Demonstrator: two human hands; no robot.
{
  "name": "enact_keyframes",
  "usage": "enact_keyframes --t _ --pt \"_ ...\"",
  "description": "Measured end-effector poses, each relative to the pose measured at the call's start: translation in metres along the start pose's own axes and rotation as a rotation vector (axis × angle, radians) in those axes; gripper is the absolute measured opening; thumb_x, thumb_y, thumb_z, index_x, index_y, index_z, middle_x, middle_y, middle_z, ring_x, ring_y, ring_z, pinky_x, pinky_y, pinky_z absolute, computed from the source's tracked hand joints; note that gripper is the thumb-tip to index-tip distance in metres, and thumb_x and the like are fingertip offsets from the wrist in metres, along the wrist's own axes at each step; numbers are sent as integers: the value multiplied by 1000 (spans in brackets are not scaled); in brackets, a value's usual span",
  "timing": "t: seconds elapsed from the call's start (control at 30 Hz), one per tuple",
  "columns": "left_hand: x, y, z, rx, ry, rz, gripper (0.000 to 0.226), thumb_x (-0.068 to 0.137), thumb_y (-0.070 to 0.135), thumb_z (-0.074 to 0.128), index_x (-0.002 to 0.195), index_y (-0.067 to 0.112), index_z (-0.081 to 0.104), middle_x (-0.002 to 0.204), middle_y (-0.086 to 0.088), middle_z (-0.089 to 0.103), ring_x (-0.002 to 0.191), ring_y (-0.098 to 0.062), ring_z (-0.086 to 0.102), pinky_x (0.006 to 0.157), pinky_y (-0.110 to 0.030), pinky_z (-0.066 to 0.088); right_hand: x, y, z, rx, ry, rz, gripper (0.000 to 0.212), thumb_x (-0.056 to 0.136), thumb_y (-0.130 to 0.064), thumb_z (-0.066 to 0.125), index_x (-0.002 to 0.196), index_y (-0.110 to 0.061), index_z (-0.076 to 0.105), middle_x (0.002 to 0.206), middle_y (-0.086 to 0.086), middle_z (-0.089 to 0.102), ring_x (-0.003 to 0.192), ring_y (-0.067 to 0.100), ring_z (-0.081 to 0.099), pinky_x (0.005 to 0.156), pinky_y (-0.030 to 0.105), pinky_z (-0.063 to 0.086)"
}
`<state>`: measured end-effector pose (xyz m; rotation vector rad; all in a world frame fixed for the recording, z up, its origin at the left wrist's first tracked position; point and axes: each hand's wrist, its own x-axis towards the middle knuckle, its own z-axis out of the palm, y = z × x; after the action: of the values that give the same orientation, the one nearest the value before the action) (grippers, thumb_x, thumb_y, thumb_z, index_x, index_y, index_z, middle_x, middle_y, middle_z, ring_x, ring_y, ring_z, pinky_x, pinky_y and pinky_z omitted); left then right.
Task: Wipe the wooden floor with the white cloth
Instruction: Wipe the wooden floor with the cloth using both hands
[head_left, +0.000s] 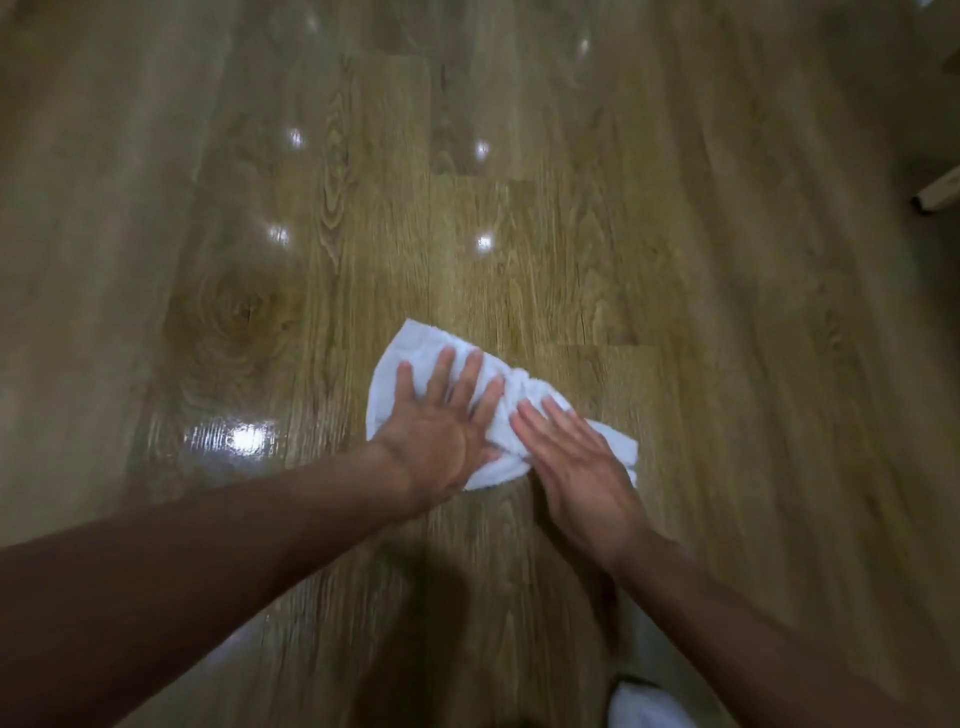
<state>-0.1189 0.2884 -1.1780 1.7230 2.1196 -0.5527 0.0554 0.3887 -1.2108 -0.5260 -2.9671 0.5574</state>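
I have both hands flat on one white cloth (415, 358), which lies bunched on the wooden floor (571, 249) just ahead of me, a little right of centre in the head view. My left hand (441, 421) is spread wide, palm down, fingers (444, 371) fanned over the cloth's left half; nothing is pinched, it presses rather than grasps. My right hand (571, 457) is also open and flat, fingers close together and angled up-left, covering the cloth's right half, with its heel on bare floor. The two hands nearly meet at the cloth's gathered middle, the left thumb just beside the right fingertips. Neither hand curls around the fabric.

Counting: one cloth, two hands, two bare forearms coming in from the lower corners. The floor shows six small bright light reflections further out and one broad glare patch (244, 436) left of my left wrist. One pale furniture foot (935, 195) sits at the right edge, well apart from the cloth. A white shape (644, 706) at the bottom edge is too blurred to identify.
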Motion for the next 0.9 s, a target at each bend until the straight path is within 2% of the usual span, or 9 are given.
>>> enact_keyframes --t 0.07,0.23,0.33,0.4,0.53,0.63,0.7,0.83,0.9 --pt "7 -4 -4 4 -5 12 71 98 55 10 149 17 -20 156 -17 -25 145 -39 -16 111 -63 10 11 14 -7 33 -34 -36 51 90 -3 47 139 -15 45 145 1 46 140 15 31 116 32 21" --pt "39 -29 -33 -117 -68 -82 70 99 54 16 151 20 -17 157 -13 -22 146 -35 -14 115 -58 13 76 33 -10 40 -7 52 43 99 -10 43 141 -18 44 148 0 42 142 15 27 119 34 17" --pt "37 -28 -30 -101 -55 -89 70 98 55 15 150 21 -18 158 -12 -23 146 -35 -14 116 -58 10 71 35 -10 34 -11 44 43 99 -9 42 141 -17 43 149 0 40 143 16 26 119 32 15" --pt "32 -17 -21 -88 -1 -48 69 98 55 15 150 23 -18 158 -9 -22 146 -34 -15 116 -59 5 44 34 -12 28 21 27 46 94 -1 49 139 -13 47 146 3 44 141 19 29 118 34 19" --pt "36 13 -14 14 30 154 72 96 60 15 149 26 -20 158 -5 -24 146 -29 -18 114 -59 -3 -9 41 -15 39 62 51 49 87 4 55 134 -10 52 140 5 51 136 21 36 115 29 19" --pt "58 2 -27 27 27 156 79 92 66 16 148 27 -23 157 -6 -25 146 -28 -17 117 -52 -2 7 53 -17 42 51 120 46 91 1 52 135 -12 51 142 3 49 137 23 37 115 28 17" --pt "75 -9 -42 -19 20 94 82 91 68 17 149 24 -21 157 -9 -24 147 -31 -16 118 -50 -1 37 62 -18 49 70 179 42 96 -6 46 137 -13 48 144 4 46 140 22 34 116 30 15" --pt "91 -4 -54 -19 -9 -2 77 94 62 13 149 20 -21 156 -14 -25 145 -37 -18 116 -57 1 72 80 -22 19 46 175 40 101 -13 39 140 -12 44 148 4 41 142 22 28 117 30 11" --pt "79 5 -45 19 43 32 74 96 59 10 149 19 -22 156 -16 -25 144 -41 -18 114 -61 1 51 76 -20 6 63 163 38 99 -10 42 137 -9 48 144 7 46 140 24 33 118 34 18"
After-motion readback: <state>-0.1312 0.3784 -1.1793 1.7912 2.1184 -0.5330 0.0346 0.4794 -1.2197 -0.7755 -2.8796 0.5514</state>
